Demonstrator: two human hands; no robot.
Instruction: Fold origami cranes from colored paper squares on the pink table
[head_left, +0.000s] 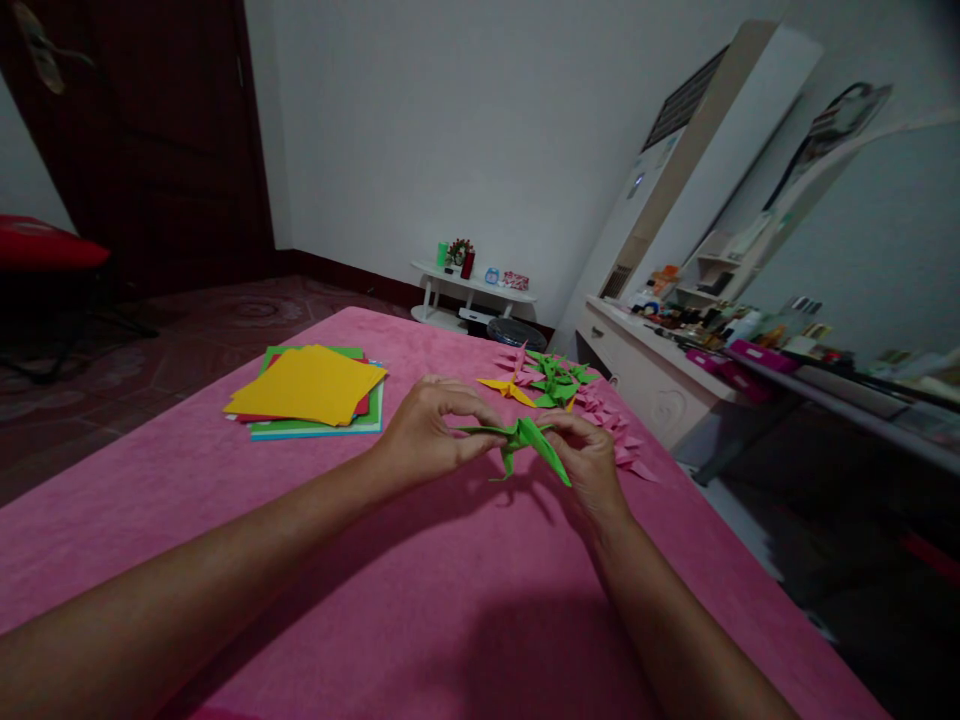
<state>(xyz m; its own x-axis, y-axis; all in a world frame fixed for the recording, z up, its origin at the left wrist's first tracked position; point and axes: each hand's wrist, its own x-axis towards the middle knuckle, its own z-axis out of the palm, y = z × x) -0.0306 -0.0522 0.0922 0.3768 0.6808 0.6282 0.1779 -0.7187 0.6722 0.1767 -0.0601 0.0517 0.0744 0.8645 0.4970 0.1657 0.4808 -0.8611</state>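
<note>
A green origami crane (519, 436) is held up above the pink-covered table (480, 570), its wings spread to both sides. My left hand (435, 425) pinches the wing on the left between thumb and fingers. On the other side, my right hand (589, 460) is closed on the opposite wing. Just behind my right hand lie finished paper cranes: a yellow crane (513, 386), several green cranes (559, 380) and several pink cranes (611, 425). To the left of my left hand rests a stack of square paper sheets (311, 385), yellow on top, with red, green and blue edges beneath.
A white dressing table (652, 350) crowded with bottles and boxes stands along the right, near a tall air conditioner (697, 140). By the far wall is a low white shelf (472, 285) with small items. A red seat (45, 245) is at the left, near a dark door (142, 130).
</note>
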